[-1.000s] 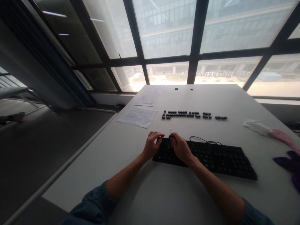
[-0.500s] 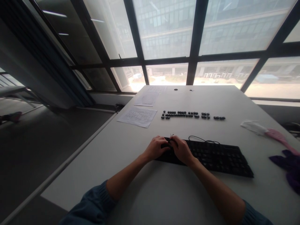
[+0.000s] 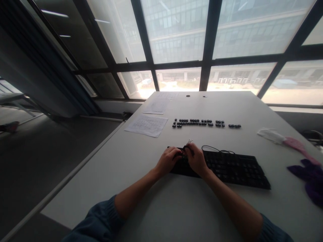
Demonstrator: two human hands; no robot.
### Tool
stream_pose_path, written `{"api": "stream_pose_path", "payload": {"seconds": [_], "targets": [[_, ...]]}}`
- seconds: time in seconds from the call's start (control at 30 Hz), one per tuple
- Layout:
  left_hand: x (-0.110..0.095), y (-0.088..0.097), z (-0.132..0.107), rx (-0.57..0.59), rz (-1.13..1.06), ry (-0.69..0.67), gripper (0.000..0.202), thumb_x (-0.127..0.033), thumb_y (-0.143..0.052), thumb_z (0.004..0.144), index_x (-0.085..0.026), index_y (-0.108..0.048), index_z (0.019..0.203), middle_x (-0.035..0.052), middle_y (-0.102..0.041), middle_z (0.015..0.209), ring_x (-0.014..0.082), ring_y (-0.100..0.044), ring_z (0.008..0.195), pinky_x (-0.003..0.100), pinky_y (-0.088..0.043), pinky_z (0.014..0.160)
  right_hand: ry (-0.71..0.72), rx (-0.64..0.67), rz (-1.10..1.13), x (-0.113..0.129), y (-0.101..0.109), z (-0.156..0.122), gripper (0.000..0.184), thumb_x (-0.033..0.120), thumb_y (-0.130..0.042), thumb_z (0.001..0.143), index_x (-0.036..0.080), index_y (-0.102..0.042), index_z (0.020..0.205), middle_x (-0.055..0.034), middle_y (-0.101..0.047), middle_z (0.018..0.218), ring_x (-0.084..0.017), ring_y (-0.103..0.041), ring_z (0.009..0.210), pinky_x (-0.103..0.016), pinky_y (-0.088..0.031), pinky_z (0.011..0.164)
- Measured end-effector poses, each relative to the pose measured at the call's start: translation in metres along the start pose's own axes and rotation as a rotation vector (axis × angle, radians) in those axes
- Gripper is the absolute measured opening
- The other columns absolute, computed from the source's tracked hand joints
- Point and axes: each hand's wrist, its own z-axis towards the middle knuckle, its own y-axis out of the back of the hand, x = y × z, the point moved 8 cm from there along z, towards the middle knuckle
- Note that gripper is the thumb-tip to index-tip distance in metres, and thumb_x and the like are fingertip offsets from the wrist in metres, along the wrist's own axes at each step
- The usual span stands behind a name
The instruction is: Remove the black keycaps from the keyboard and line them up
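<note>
A black keyboard [image 3: 234, 169] lies on the white table in front of me, partly covered by my hands. My right hand [image 3: 197, 160] is closed on a small keycap puller [image 3: 190, 141]; its thin, pale wire prongs stick up past my fingers, and the rest is hidden. Beside it, over the keyboard's left end, my left hand [image 3: 169, 159] has its fingers bent and pinched close to the right fingertips. Whatever it may hold is too small and dark to make out. Beyond the keyboard, loose black keycaps [image 3: 194, 123] stand in rows on the table.
Written paper sheets [image 3: 146, 125] lie at the left of the table [image 3: 121, 158]. The keyboard's cable [image 3: 214, 148] loops behind it. On the right are a pink and white item [image 3: 294, 143] and a purple cloth [image 3: 309, 178]. Large windows [image 3: 176, 33] rise behind the table.
My right hand has lifted and turned slightly, so the puller's prongs show higher and more clearly. My left hand stays near the same spot. The whole view has shifted a little.
</note>
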Motion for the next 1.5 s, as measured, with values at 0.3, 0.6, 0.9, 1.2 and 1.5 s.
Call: {"api": "stream_pose_path", "payload": {"seconds": [0.3,0.6,0.9,1.2,1.5], "targets": [[-0.009,0.001,0.002,0.044,-0.009,-0.070,0.014,-0.028,-0.057,0.094,-0.027,-0.068,0.103,0.0067,-0.066,0.106,0.0217,-0.060,0.102,0.038,-0.049,0.094,-0.114,-0.093,0.130,-0.012,0.005,0.003,0.018,0.038,-0.052,0.095,0.021,-0.056,0.096,-0.0029,-0.069,0.076,-0.019,-0.069,0.065,-0.031,-0.055,0.064],[0.033,0.033,0.087,-0.234,0.246,0.010,0.014,-0.031,-0.077,0.080,-0.027,-0.074,0.093,0.0064,-0.058,0.121,0.0260,-0.051,0.109,0.044,-0.041,0.101,-0.156,-0.124,0.205,-0.016,0.006,0.005,0.017,0.037,-0.052,0.095,0.020,-0.054,0.096,-0.0041,-0.068,0.078,-0.019,-0.069,0.064,-0.029,-0.055,0.061],[0.100,-0.015,0.173,-0.205,0.383,0.078,0.015,-0.031,-0.082,0.073,-0.032,-0.078,0.087,0.0057,-0.048,0.140,0.0362,-0.037,0.126,0.054,-0.037,0.097,-0.153,-0.119,0.159,-0.018,0.006,0.007,0.012,0.032,-0.051,0.094,0.021,-0.056,0.093,-0.0025,-0.066,0.075,-0.019,-0.068,0.065,-0.030,-0.055,0.062],[0.123,-0.021,0.176,-0.235,0.355,0.097,0.019,-0.033,-0.085,0.070,-0.035,-0.079,0.088,0.0021,-0.047,0.143,0.0365,-0.035,0.128,0.055,-0.036,0.099,-0.205,-0.082,0.091,-0.022,0.002,0.004,0.011,0.032,-0.047,0.097,0.023,-0.052,0.098,-0.0025,-0.069,0.077,-0.018,-0.067,0.065,-0.027,-0.052,0.060],[0.126,-0.021,0.176,-0.240,0.347,0.110,0.020,-0.031,-0.085,0.069,-0.035,-0.079,0.088,0.0014,-0.047,0.143,0.0366,-0.035,0.128,0.056,-0.036,0.099,-0.204,-0.042,0.074,-0.022,-0.001,0.003,0.010,0.032,-0.046,0.098,0.023,-0.050,0.097,-0.0018,-0.067,0.075,-0.018,-0.066,0.064,-0.027,-0.052,0.061]]}}
